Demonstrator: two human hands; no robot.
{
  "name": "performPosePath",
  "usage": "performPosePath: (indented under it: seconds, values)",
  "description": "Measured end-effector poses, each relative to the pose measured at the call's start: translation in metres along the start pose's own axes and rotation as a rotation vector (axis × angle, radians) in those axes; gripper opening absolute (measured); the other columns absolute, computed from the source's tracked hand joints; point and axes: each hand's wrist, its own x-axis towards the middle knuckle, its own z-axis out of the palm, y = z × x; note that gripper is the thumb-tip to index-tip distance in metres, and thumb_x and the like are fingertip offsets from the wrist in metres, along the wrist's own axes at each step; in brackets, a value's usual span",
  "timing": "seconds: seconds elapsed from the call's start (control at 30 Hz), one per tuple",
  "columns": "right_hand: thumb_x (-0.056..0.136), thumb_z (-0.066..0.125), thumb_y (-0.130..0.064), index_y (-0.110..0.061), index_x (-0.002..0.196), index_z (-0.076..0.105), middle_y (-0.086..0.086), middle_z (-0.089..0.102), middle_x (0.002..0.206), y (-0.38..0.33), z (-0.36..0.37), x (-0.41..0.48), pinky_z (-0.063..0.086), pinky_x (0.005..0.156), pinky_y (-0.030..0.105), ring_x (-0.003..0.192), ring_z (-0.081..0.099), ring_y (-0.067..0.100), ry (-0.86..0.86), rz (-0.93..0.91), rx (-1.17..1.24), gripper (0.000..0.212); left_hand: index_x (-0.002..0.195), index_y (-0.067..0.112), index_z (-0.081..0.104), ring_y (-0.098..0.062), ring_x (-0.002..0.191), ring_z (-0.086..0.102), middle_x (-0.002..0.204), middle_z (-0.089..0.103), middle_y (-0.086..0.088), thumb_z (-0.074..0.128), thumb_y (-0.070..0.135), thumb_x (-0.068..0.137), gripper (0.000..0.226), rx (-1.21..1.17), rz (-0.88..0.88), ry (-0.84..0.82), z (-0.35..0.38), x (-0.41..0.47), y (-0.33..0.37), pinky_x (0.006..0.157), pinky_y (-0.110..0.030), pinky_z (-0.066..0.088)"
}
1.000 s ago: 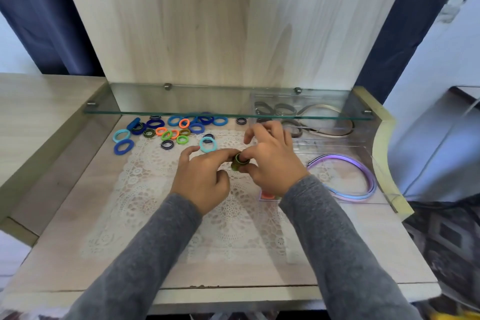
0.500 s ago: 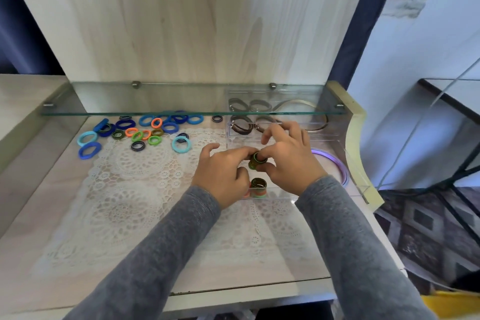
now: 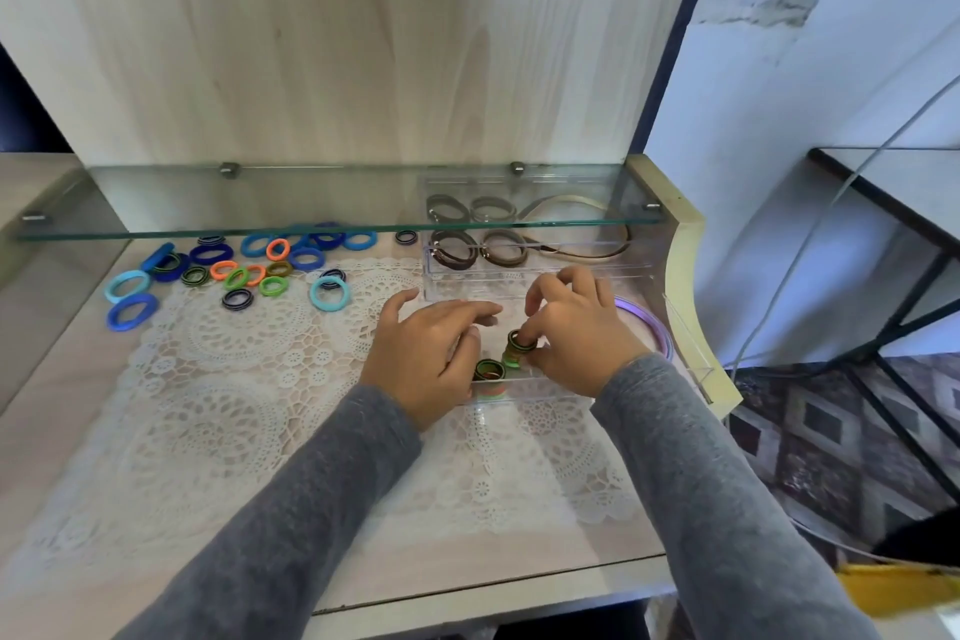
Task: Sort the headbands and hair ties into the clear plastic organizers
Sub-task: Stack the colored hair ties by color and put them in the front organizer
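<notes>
Right hand (image 3: 576,343) pinches a small stack of hair ties (image 3: 519,346) between its fingertips, just above the near clear organizer (image 3: 535,387). Left hand (image 3: 431,359) lies loose beside that organizer, index finger stretched out over it, gripping nothing. A second stack (image 3: 490,376) stands inside the organizer. The loose hair ties (image 3: 249,270) lie well left of it, and a purple headband (image 3: 652,322) just right of it.

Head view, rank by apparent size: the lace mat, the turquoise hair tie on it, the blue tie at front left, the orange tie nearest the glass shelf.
1. white lace mat
2. royal blue ring hair tie and turquoise ring hair tie: near alike, not ranked
3. small orange ring hair tie
</notes>
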Motion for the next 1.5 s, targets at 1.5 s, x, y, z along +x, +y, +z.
performPosePath:
  seconds: [1.5]
  values:
    - [0.084,0.047,0.000,-0.032,0.102,0.069,-0.007,0.045,0.118,-0.001,-0.021,-0.006,0.019,0.097,0.031,0.116,0.025,0.020,-0.272,-0.029,0.152,0.042,0.110,0.030,0.059,-0.005,0.134,0.039,0.117,0.061,0.022,0.040,0.037,0.078,0.038,-0.083,0.366,-0.107,0.007,-0.014,-0.012,0.114,-0.049,0.015]
